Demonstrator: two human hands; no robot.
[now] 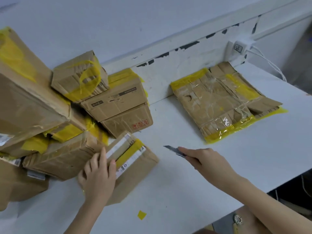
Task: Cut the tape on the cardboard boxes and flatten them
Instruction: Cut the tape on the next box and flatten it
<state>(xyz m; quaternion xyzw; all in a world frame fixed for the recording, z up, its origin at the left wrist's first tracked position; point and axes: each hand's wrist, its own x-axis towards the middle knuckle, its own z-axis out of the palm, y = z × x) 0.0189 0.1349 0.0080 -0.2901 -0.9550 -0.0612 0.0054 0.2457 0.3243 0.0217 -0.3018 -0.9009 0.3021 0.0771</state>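
Note:
A small cardboard box [135, 164] with yellow tape and white labels lies at the front of a pile on the white table [168, 191]. My left hand [97, 174] rests on its left end, fingers curled over the top edge. My right hand [206, 160] grips a utility knife [173, 150] a little to the right of that box, the blade pointing left and not touching it. Flattened boxes [224, 102] with yellow and clear tape lie at the back right of the table.
Several taped boxes [116, 98] are stacked in a pile at the left, some leaning. A scrap of yellow tape [141, 215] lies near the table's front. A white power strip [238, 48] with cables sits on the wall ledge at the far right.

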